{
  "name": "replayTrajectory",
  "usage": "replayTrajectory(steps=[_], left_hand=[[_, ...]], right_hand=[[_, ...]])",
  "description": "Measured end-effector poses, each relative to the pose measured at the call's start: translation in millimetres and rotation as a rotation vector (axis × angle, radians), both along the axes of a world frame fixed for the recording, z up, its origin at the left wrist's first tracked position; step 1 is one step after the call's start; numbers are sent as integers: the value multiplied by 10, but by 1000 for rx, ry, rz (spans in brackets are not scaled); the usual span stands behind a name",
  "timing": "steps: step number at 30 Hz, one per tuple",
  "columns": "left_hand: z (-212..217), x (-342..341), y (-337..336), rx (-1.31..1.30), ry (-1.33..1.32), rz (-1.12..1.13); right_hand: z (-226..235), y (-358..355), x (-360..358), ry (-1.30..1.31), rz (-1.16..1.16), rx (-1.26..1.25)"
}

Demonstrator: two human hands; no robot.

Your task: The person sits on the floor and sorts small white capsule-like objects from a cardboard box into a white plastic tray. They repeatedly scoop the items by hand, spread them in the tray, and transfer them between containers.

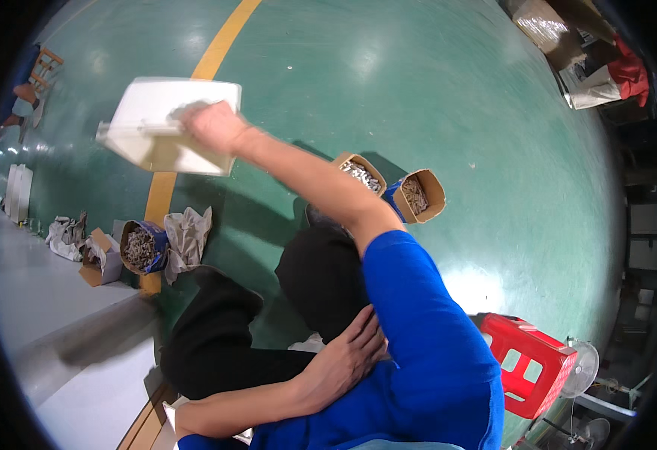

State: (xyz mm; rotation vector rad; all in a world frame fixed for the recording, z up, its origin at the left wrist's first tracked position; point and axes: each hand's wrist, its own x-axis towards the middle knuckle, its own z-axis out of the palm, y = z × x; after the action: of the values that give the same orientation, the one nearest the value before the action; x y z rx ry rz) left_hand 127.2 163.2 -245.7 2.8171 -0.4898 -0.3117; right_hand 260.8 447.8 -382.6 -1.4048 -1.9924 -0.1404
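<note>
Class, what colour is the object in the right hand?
The object is white, best seen in the head view.

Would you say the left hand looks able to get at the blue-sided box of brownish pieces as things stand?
Probably not directly: though the left hand looks empty, the outstretched right arm crosses the straight line to the blue-sided box in this view, so going around seems necessary.

White, angular box-like piece point(152, 109), slightly blurred; tilted; held near its right end in the right hand point(214, 127).
</note>
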Motion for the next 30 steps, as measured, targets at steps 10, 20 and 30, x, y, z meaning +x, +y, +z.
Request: replayTrajectory(steps=[10, 20, 30], left_hand=[[-113, 62, -138, 184, -69, 56], [-181, 176, -114, 153, -53, 7], [-260, 251, -110, 229, -73, -29]], right_hand=[[-1304, -1201, 1614, 639, -384, -966], [-2024, -2411, 2828, 264, -582, -1013], [-1921, -2505, 2632, 734, -631, -1137]])
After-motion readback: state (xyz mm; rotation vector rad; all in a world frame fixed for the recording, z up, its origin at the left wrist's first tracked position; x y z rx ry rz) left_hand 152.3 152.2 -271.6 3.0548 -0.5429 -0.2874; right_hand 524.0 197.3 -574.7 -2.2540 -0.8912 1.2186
